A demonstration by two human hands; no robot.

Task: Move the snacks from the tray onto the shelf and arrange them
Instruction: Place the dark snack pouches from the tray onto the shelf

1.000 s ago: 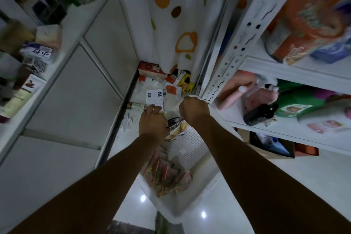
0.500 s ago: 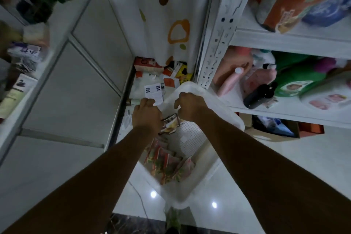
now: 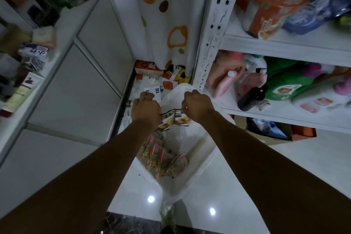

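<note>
Head view: left hand (image 3: 146, 109) and right hand (image 3: 197, 107) were both over the far end of the white tray (image 3: 191, 180), fingers curled. Each gripped one end of a snack packet (image 3: 175, 118) stretched between them; fingertips were mostly hidden behind the knuckles. The packet sat above the tray's perforated floor, not on the shelf (image 3: 284, 43). More snack packets (image 3: 163, 159) lay piled along the tray's left edge, toward the near corner. Tray's far edge was just beside the shelf post (image 3: 212, 34). The middle shelf board held a pink bottle (image 3: 225, 85) and a green bag (image 3: 284, 80), both blurred. A spotted curtain (image 3: 165, 24) hung behind.
</note>
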